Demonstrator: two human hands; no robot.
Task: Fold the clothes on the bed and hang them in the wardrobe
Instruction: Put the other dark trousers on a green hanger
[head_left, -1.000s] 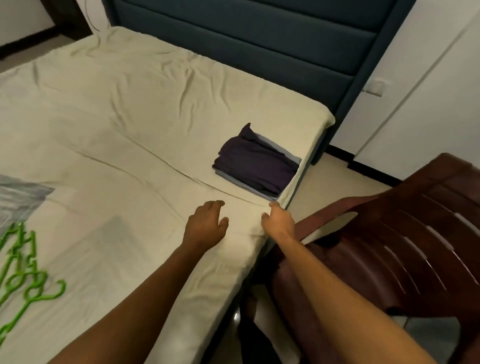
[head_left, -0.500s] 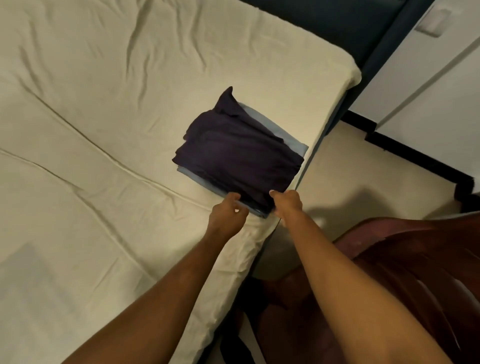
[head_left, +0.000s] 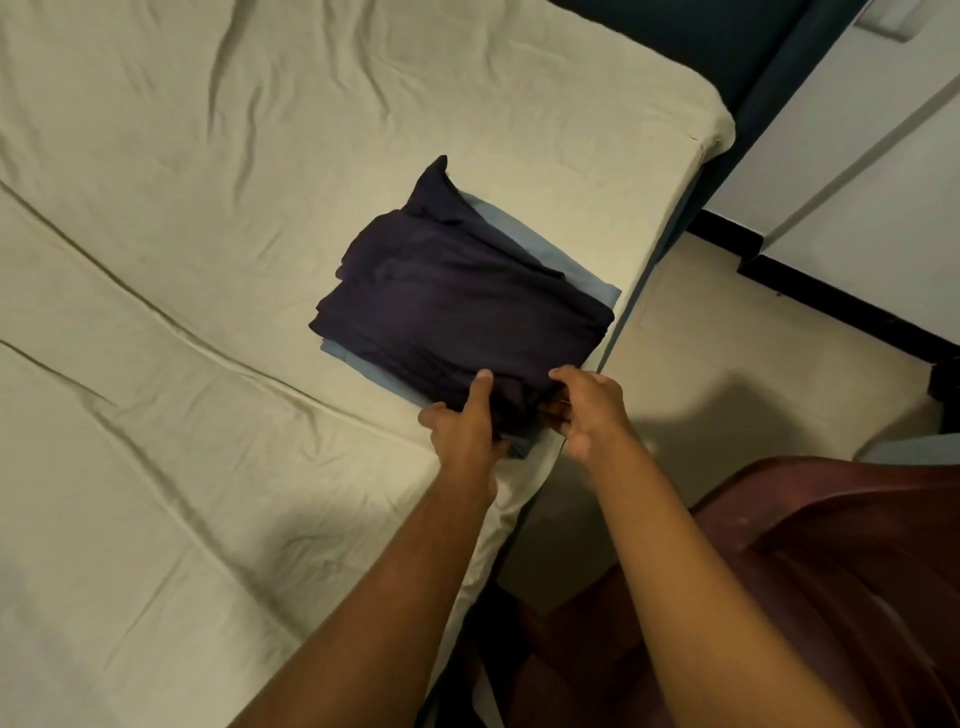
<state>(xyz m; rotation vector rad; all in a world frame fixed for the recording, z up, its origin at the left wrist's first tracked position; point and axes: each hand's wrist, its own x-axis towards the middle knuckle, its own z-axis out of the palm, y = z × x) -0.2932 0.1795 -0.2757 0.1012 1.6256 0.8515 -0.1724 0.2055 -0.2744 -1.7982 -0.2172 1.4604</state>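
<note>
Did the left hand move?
Yes. The left hand went forward across the cream bedsheet onto the folded dark purple garment.

Folded dark navy garment (head_left: 457, 306) lies on top of a folded light blue garment (head_left: 582, 270), stacked near the right edge of the bed (head_left: 208, 208). Blue one shows as a border along the far-right and near-left sides. Navy top has one corner sticking up at the far end.
</note>
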